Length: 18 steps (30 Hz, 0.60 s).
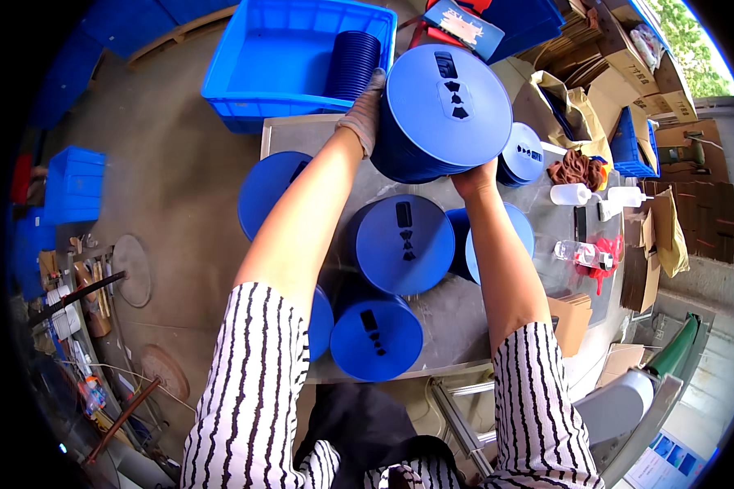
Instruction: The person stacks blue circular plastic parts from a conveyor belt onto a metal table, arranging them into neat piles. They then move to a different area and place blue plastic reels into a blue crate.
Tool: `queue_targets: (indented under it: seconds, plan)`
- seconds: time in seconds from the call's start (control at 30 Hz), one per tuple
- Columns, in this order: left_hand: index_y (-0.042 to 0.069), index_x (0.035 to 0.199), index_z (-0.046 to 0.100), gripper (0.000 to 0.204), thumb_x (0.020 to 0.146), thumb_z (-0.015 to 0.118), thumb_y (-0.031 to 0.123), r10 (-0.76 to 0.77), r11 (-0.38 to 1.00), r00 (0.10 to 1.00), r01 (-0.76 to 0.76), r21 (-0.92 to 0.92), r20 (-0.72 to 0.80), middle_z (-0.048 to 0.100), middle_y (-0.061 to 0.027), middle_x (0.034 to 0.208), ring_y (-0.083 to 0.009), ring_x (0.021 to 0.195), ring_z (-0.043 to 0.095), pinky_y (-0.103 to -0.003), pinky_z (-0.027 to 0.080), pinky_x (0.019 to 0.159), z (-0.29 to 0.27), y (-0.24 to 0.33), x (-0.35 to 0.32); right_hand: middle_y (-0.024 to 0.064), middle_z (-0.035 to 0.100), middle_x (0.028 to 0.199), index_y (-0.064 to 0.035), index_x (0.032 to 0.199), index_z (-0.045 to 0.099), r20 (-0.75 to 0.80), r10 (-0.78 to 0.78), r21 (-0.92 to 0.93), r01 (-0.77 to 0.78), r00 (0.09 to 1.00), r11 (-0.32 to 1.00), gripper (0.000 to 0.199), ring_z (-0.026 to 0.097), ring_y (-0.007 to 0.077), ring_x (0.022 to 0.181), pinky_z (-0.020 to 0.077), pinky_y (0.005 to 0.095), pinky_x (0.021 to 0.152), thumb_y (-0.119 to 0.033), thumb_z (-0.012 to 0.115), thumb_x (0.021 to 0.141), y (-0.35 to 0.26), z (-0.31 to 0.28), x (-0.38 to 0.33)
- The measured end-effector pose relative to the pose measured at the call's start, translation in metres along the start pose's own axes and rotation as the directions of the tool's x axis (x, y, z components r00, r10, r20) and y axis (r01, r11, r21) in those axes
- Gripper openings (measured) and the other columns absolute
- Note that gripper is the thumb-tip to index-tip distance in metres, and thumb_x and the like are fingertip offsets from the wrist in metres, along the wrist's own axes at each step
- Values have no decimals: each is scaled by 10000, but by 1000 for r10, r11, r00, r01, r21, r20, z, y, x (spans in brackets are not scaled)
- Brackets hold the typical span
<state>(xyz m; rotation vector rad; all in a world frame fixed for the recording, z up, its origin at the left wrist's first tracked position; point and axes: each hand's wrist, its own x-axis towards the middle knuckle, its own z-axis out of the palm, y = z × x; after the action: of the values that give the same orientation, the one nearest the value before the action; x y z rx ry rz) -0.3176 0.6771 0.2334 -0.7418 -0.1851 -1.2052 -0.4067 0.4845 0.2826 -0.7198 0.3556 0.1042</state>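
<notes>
Between both hands, over the far part of the metal table [432,326], I hold a tall stack of round blue plastic discs [420,130] with a slot and small shaped cutouts in its top. My left hand [363,121], in a grey glove, grips its left side. My right hand [475,178] curls under its near right edge; the fingertips are hidden. Similar stacks stand on the table nearer me, among them a middle stack [383,244], a front stack [371,346] and a left stack [265,191]. A smaller-looking stack [523,153] stands right of the held one.
A blue plastic bin [257,69] at the far left holds a ribbed stack of discs [355,65] on its side. White squeeze bottles [571,194], a brown cloth [577,169], a clear bottle [575,251] and a small cardboard box [571,319] lie at the table's right.
</notes>
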Motion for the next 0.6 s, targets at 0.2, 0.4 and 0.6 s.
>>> queue_targets:
  seconds: [0.2, 0.4, 0.6]
  plan:
    - [113, 1358, 340, 733, 848, 324, 638, 456, 792, 857, -513, -330, -240, 355, -74, 1393, -240, 1287, 302, -358, 197, 1072, -53, 77, -32, 74, 541, 1173, -86, 1216, 470, -45, 58, 57, -56, 997, 997, 468, 502, 246, 1082, 405, 388, 924, -402, 434, 872, 47, -63, 60]
    - [127, 1262, 373, 535, 880, 406, 500, 419, 494, 665, -738, -460, -618, 442, -48, 1246, -191, 1134, 400, -309, 307, 957, -54, 68, -34, 31, 576, 1055, -91, 1137, 505, -149, 109, 66, -100, 983, 993, 378, 554, 179, 965, 455, 320, 827, -358, 490, 869, 66, -82, 64]
    - [118, 984, 571, 329, 852, 533, 417, 759, 627, 141, 106, 771, -636, 637, -45, 916, -142, 794, 575, -283, 490, 723, -49, 48, -14, 48, 569, 1078, -96, 1153, 505, -204, 122, 42, -116, 971, 992, 491, 544, 203, 980, 444, 338, 845, -489, 416, 874, 68, -107, 71]
